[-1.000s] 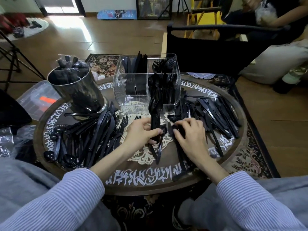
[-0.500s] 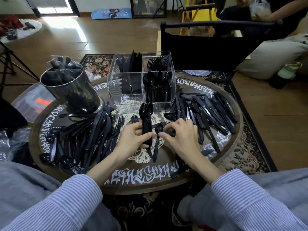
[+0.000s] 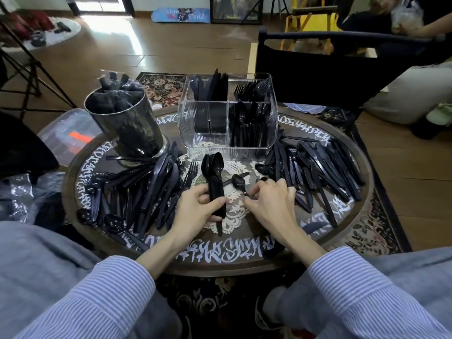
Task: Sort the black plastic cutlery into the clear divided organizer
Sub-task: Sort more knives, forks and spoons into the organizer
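Your left hand [image 3: 199, 206] grips a bundle of spoons [image 3: 215, 182] upright over the table's [image 3: 342, 231] centre, bowls toward the organizer [image 3: 227, 116]. Your right hand [image 3: 271, 204] seemingly pinches a single spoon [image 3: 236, 181] lying crosswise.

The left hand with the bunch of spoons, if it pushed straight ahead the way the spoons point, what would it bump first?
Probably the clear organizer. The left hand holds the spoon bundle with its bowls aimed at the organizer's front wall, with only bare table between; depth is hard to judge.
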